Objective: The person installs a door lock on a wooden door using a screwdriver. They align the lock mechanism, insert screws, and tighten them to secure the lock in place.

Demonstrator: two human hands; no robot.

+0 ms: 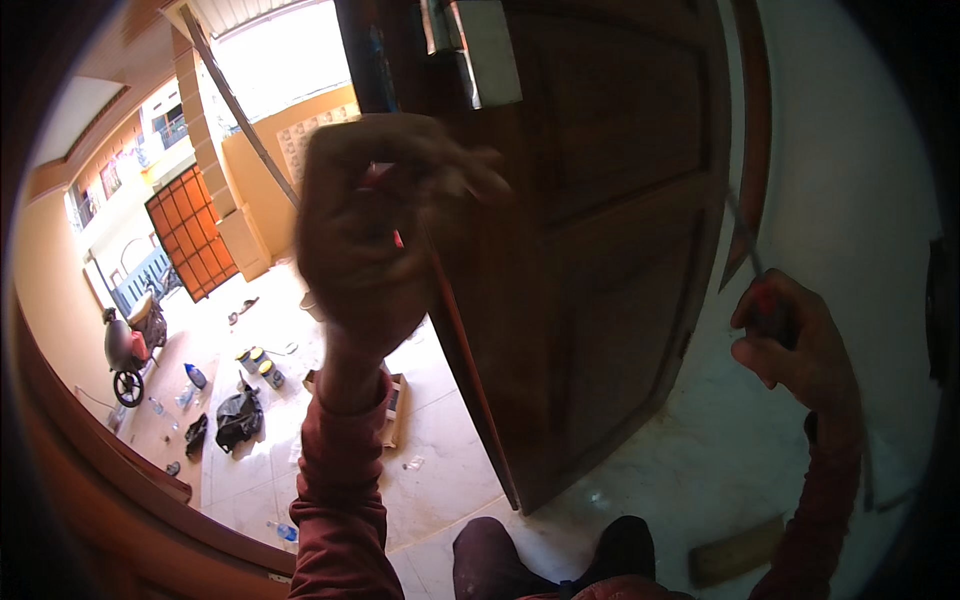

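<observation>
A dark brown panelled wooden door (610,290) stands ajar before me. Its edge faces my left hand (365,235), which is raised beside it. That hand is smeared by motion, with its fingers curled round; specks of red show between them, but I cannot make out what it holds. Off to the right, my right hand (795,340) is closed round the red and dark handle of a screwdriver (745,228). The screwdriver's thin shaft points up and toward the door. Near the top of the door edge is a shiny metal lock fitting (445,28), with a pale plate (490,55) next to it.
A wooden block (737,550) lies on the floor at lower right. Beyond the doorway are several cans (270,373), a black plastic bag (240,418), a blue bottle (195,375), a cardboard box (396,410) and a parked motorbike (130,345). A wooden frame (150,520) edges the lower left.
</observation>
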